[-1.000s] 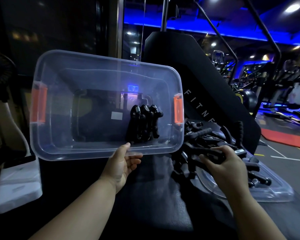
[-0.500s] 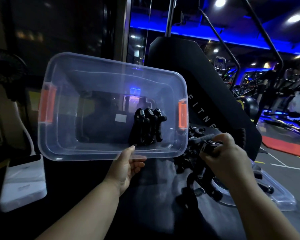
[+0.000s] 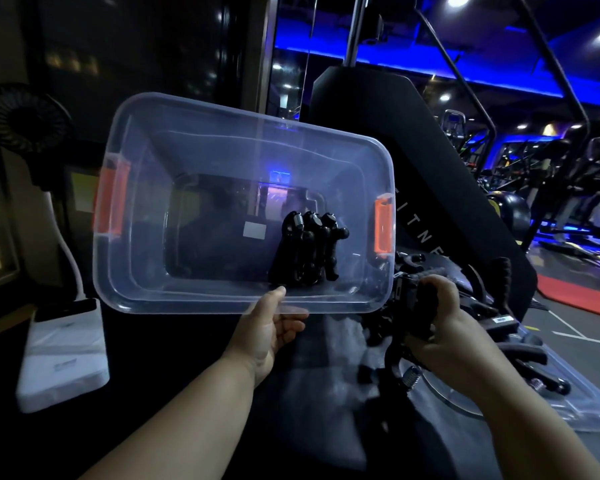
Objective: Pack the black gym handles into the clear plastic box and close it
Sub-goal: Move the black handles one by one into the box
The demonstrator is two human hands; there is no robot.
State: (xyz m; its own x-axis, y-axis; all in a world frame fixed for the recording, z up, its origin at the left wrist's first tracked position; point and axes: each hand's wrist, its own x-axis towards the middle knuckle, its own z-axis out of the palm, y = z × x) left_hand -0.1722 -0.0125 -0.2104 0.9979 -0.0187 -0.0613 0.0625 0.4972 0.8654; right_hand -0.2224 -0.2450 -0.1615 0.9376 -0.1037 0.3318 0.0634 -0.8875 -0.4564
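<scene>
The left hand (image 3: 272,329) is gripping the near rim of the tilted clear plastic box (image 3: 201,161), a few handles (image 3: 305,252) inside; the right hand (image 3: 437,317) is clamping another bundle (image 3: 413,306) just beside it, needing lifting over the rim next

Dim gym interior. Blue strip lighting (image 3: 430,60) runs along the ceiling at the back, with round ceiling spots (image 3: 459,0) above. Large black padded machine panel (image 3: 413,161) stands centre, pale lettering on it. Rows of exercise machines (image 3: 551,174) far right. Grey floor with white lines and a red mat (image 3: 582,296). Black fan (image 3: 25,116) at left
</scene>
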